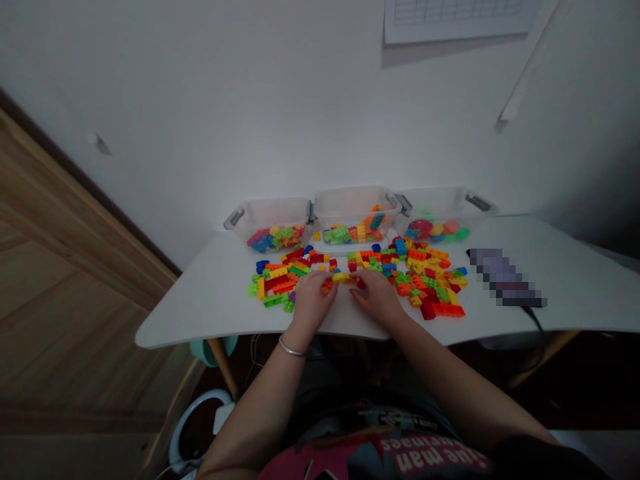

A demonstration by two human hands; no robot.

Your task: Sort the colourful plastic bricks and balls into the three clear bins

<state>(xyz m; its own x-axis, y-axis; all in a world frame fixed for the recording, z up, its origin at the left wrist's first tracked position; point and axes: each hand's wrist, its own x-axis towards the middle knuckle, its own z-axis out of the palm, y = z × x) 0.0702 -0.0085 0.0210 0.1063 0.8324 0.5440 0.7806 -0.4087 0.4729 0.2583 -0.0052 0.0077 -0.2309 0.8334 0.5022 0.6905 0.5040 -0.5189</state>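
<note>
The left hand (315, 297) and right hand (377, 295) are holding a yellow block (342, 277) between them over the desk (200, 300). Behind, the left bin (273, 211) is holding mixed pieces (287, 236), the middle bin (350, 200) green and orange blocks (337, 233), the right bin (435, 199) what look like rounded pieces (436, 231).

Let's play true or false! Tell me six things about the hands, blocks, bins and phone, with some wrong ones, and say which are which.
1. The left hand and right hand hold a yellow piece between them. True.
2. A phone lies right of the loose blocks. True.
3. All the loose blocks are red. False: yellow, green, blue and orange ones show too.
4. Three clear bins stand behind them. True.
5. Every bin is empty. False: each holds colourful pieces.
6. The right hand is inside a bin. False: it is in front of the bins.
</note>
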